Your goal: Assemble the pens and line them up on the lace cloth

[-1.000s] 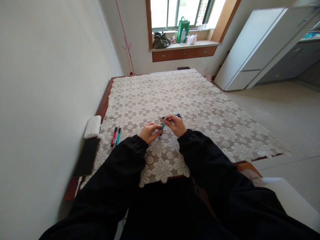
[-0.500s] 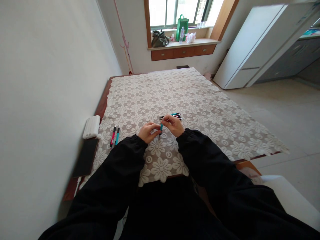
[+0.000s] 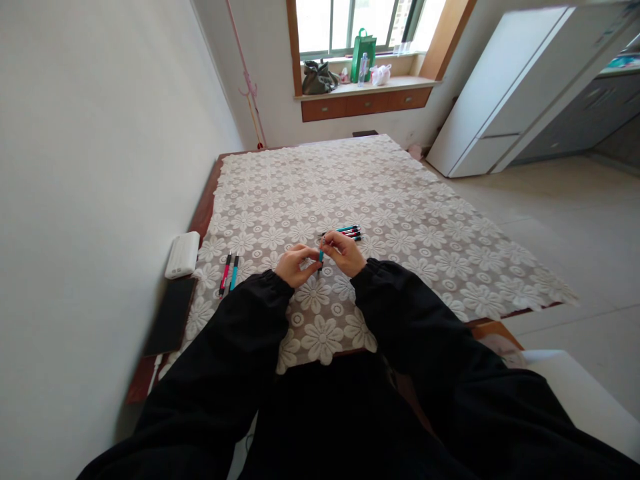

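Both hands meet over the lace-covered table (image 3: 400,200). My left hand (image 3: 296,265) and my right hand (image 3: 343,253) pinch a small teal pen (image 3: 321,255) between their fingertips. Just beyond my right hand lies a little pile of pens (image 3: 348,232), teal, red and black. To the left of my left hand a red pen (image 3: 225,274) and a teal pen (image 3: 234,272) lie side by side on the cloth.
A white box (image 3: 183,254) and a black phone (image 3: 171,315) lie at the table's left edge by the wall. A white cabinet (image 3: 505,87) leans at the far right. Bags (image 3: 316,78) stand on the window sill. A white seat (image 3: 575,393) is at lower right.
My hands have drawn closer together on the teal pen; less of its length shows between them. The view has shifted slightly.
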Demonstrator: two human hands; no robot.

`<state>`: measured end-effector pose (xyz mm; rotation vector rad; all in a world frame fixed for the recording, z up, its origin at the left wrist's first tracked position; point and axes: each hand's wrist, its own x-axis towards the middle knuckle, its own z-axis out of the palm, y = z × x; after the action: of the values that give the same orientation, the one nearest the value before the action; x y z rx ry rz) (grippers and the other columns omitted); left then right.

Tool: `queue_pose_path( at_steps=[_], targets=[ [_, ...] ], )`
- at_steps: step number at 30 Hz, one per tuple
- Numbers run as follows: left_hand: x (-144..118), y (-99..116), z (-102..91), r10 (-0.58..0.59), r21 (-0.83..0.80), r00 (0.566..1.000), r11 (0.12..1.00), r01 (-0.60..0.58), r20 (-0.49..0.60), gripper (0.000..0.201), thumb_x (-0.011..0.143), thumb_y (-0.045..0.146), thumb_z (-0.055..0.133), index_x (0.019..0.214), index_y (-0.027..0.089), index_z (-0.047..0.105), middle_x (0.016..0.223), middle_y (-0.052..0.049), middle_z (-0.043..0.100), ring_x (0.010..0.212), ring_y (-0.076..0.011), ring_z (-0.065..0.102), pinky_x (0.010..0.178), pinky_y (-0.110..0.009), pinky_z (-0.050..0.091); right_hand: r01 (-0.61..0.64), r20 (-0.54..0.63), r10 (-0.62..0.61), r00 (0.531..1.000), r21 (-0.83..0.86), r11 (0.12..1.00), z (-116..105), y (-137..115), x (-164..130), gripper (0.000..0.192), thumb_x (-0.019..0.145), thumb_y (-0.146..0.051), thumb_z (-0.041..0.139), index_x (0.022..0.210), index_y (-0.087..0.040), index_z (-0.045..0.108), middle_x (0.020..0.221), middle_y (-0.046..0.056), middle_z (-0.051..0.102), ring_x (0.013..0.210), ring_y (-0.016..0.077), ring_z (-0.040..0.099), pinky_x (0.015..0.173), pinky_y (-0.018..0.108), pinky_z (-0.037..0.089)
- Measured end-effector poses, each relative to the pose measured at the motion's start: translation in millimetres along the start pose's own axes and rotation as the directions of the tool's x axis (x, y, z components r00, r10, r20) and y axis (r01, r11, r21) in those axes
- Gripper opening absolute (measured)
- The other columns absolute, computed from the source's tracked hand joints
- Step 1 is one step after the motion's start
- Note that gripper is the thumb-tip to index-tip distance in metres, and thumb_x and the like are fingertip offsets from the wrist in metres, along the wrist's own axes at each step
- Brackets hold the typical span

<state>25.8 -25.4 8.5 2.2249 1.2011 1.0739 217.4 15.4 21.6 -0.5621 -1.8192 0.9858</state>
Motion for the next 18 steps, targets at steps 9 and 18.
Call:
queue_pose_path(
  at_steps=[9, 18],
  targets=[
    [0.9, 3.3, -1.3, 0.004, -0.004, 1.0, 1.0, -0.004, -0.012, 0.015, 0.085, 0.031, 0.067, 0.096, 0.021, 0.072, 0.09, -0.004, 0.072, 0.088, -0.018, 0.067, 0.085, -0.033, 0.054, -0.025, 0.012, 0.025, 1.0, 0.04, 0.999, -0.4, -1.3, 0.8, 0.017, 0.092, -0.034, 0.059, 0.082, -0.021, 0.053, 0.083, 0.001, 0.054, 0.079, 0.0162, 0.052, 0.073, 0.032, 0.043],
    [0.4, 2.6, -2.1, -0.005, 0.002, 1.0, 1.0, 0.005, 0.014, 0.019, 0.085, 0.031, 0.065, 0.1, 0.021, 0.07, 0.096, -0.004, 0.073, 0.094, -0.0195, 0.068, 0.087, -0.034, 0.055, -0.063, 0.026, 0.06, 0.998, 0.097, 0.993, -0.2, -0.3, 1.2, 0.023, 0.091, -0.04, 0.06, 0.081, -0.021, 0.052, 0.084, 0.001, 0.053, 0.08, 0.0163, 0.051, 0.074, 0.032, 0.043]
  ],
)
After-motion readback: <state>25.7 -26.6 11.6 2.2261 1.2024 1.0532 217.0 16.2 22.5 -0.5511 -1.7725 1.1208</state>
